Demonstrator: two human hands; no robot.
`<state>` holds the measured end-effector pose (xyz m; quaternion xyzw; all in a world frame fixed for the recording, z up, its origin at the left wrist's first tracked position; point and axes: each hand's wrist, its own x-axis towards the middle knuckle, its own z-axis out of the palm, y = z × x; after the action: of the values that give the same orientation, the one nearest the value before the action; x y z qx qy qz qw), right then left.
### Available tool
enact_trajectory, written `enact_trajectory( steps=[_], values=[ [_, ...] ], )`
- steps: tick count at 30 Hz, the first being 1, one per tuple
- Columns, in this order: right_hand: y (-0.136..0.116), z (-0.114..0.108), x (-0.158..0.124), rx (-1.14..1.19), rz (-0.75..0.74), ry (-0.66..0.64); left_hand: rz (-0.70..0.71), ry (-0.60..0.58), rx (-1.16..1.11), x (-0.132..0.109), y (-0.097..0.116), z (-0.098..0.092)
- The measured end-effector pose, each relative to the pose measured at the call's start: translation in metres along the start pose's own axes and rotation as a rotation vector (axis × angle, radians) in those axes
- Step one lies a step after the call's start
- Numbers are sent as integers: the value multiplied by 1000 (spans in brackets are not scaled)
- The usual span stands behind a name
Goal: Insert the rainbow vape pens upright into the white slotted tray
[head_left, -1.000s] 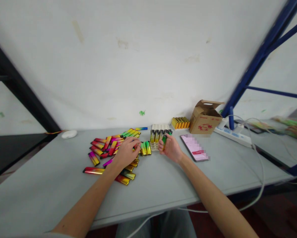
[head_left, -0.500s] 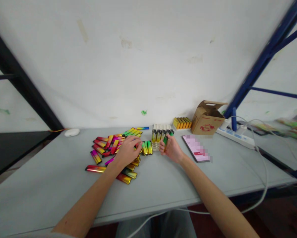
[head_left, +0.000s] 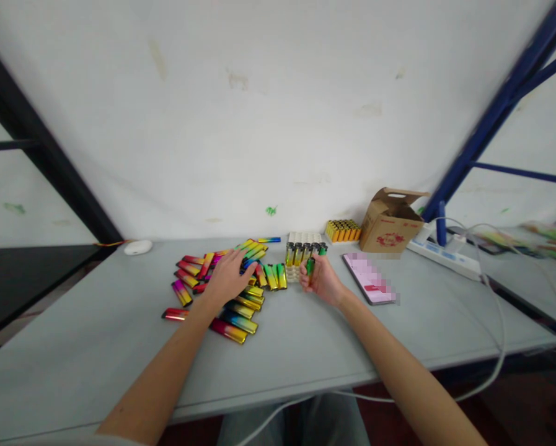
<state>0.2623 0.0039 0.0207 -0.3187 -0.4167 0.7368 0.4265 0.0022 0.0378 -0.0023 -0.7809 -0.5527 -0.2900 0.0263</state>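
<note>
Shiny gradient-coloured lighters [head_left: 233, 330] lie in a loose pile, in red, gold, green, blue and purple. My left hand [head_left: 228, 274] rests over the pile with its fingers stretched out and the thumb apart. A blue-tinted lighter [head_left: 248, 265] shows by its fingertips. My right hand [head_left: 322, 280] is closed, its fingers curled round a green lighter [head_left: 310, 266]. Just behind the right hand stands a pale tray [head_left: 304, 237] with a row of upright lighters [head_left: 297, 254] in it. Several green-and-gold lighters [head_left: 276, 277] lie side by side between the hands.
A second block of upright orange-gold lighters [head_left: 343, 231] stands by an open cardboard box [head_left: 392, 226]. A phone [head_left: 369, 280] lies right of my right hand. Beyond are a power strip [head_left: 445, 257] and white cables [head_left: 498, 328]. A white case [head_left: 138, 248] sits far left.
My left hand has moved left and slightly back over the pile, uncovering lighters near its middle. My right hand stays beside the tray, holding the green lighter. The view has shifted slightly.
</note>
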Motion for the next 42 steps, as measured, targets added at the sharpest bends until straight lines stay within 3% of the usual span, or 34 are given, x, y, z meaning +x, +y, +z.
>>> enact_trajectory(
  steps=[5,12,20,29,36,42],
  values=[
    [-3,3,-2,21,-17,59,65,4,76,-3,-4,8],
    [-1,2,-2,1,-49,-26,94,64,54,-3,-3,6],
    [3,-1,0,-83,-59,-51,122,60,84,-1,0,0],
    [0,2,-3,12,-118,-42,90,101,83,-2,1,3],
    [-1,-2,0,59,-28,-7,86,187,57,-3,2,5],
    [0,-6,1,25,-4,1,72,121,54,-1,5,1]
  ],
)
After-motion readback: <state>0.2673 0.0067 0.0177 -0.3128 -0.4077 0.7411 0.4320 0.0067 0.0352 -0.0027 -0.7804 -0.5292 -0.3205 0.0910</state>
